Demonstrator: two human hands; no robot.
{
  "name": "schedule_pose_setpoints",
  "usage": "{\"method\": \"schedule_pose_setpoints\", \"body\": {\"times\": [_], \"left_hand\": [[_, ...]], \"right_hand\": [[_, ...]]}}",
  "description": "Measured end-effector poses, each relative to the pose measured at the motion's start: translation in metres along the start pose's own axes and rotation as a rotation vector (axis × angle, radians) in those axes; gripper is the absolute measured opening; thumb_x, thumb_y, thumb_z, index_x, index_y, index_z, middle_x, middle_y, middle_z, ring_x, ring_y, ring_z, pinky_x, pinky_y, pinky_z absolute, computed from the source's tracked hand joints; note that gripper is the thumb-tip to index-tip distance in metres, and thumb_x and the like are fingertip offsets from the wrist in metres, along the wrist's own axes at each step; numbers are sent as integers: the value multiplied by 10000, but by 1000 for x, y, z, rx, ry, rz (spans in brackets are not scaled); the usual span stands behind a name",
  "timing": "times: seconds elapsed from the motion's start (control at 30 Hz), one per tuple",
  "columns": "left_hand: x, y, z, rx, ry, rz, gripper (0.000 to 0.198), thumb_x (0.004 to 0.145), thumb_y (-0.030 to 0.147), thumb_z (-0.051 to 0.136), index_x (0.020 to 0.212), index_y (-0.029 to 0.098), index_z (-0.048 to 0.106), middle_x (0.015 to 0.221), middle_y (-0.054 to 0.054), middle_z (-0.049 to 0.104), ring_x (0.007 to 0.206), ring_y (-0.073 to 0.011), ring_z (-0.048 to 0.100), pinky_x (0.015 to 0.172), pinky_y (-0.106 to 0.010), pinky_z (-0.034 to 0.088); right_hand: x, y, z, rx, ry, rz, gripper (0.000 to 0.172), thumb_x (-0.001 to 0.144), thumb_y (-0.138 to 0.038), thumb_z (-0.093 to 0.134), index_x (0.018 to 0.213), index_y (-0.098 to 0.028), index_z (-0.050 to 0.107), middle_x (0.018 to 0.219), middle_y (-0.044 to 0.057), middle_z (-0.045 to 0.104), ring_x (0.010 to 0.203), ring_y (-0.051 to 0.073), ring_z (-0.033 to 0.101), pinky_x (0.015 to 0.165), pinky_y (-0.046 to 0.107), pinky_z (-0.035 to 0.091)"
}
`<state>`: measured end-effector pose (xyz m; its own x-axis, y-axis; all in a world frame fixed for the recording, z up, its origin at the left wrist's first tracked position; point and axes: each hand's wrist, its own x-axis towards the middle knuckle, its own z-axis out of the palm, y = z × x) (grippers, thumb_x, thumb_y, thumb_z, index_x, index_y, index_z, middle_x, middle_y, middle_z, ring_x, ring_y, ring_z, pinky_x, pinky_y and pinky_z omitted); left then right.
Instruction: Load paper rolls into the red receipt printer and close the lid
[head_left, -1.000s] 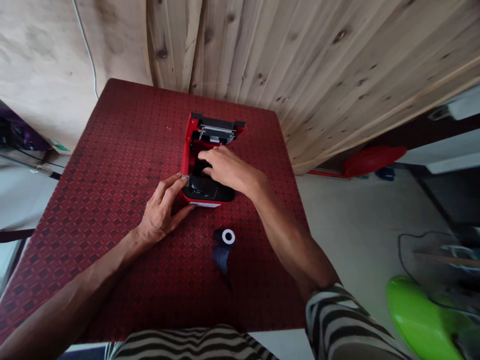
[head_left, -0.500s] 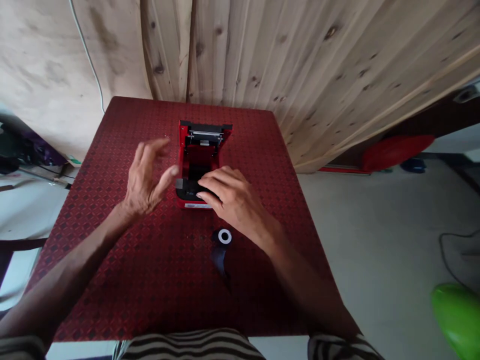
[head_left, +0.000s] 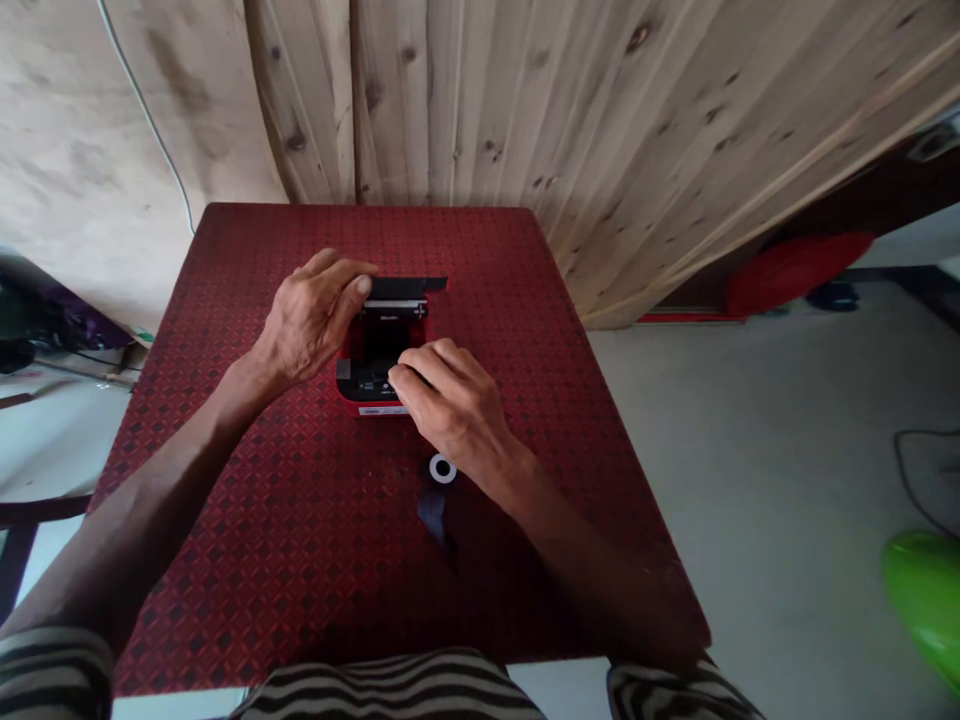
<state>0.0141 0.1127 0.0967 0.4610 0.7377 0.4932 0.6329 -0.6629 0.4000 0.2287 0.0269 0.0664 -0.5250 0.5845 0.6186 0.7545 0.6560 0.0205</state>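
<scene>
A small red and black printer [head_left: 364, 385] sits on the table with its lid [head_left: 397, 290] tilted up and its dark inside showing. My left hand [head_left: 311, 310] pinches the lid's left edge between thumb and fingers. At the front right of the body, my right hand [head_left: 450, 400] has its fingers curled and closed against the printer's black front edge. Its fingertips are partly hidden. Nearer to me lies a small roll with a white core ring [head_left: 442, 469], and a dark strip [head_left: 433, 515] trails from it.
The table [head_left: 247, 520] has a red patterned cover and stands against a plank wall [head_left: 465, 110]. A pale cable [head_left: 146, 110] hangs at the left. On the floor to the right are a green rounded object [head_left: 926, 600] and a red one [head_left: 799, 270].
My left hand has moved from open air onto the lid, which has swung partway down toward the body. My right hand stays at the printer's front.
</scene>
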Motion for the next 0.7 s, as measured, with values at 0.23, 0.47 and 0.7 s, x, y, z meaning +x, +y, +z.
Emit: {"method": "schedule_pose_setpoints", "body": {"times": [0.23, 0.47, 0.7], "left_hand": [[-61, 11, 10, -59, -59, 45, 477, 1055, 478, 548, 1447, 212, 608, 1444, -135, 622, 1408, -307, 572, 1175, -514, 486], [-76, 6, 21, 44, -36, 147, 805, 891, 705, 722, 1521, 244, 526, 1483, -161, 590, 1417, -351, 562, 1150, -521, 488], [-78, -1, 25, 142, -37, 170, 794, 884, 742, 705, 1496, 263, 540, 1466, -154, 626, 1394, -355, 592, 1072, -490, 495]], "right_hand": [[-7, -10, 4, -15, 49, 95, 264, 1050, -94, 550, 841, -190, 680, 755, 13, 619, 756, 167, 523, 708, 313, 454], [-5, -9, 3, 19, -5, 117, 314, 1076, -103, 479, 844, -196, 668, 788, 28, 628, 772, 170, 523, 708, 308, 451], [-4, -9, 5, 14, 41, 95, 231, 1054, -111, 538, 907, -176, 704, 801, 40, 656, 789, 185, 571, 714, 315, 495]]}}
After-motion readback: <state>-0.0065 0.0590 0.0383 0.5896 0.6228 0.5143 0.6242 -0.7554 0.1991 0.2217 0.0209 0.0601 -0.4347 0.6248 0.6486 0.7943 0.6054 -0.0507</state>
